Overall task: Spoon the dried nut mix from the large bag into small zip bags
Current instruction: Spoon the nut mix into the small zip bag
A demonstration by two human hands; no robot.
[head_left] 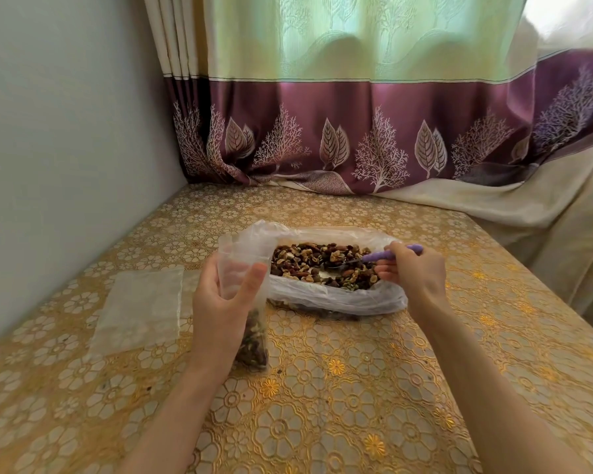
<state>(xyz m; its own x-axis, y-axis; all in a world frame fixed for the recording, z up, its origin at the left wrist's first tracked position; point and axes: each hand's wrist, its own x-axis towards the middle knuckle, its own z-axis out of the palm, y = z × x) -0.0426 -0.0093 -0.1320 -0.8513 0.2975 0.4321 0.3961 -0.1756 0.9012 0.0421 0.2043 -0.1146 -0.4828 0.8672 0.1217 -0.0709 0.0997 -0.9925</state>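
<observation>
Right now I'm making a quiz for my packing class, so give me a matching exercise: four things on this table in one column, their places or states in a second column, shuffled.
Things:
1. spoon
2. small zip bag
3. large bag
4. empty zip bags

States:
A. lying flat on the tablecloth, left of the hands
B. held upright by the left hand, some nut mix at its bottom
C. purple handle gripped by the right hand, bowl in the nut mix
D. lying open on the table, full of nut mix

Pairs: 1-C, 2-B, 3-D, 4-A
</observation>
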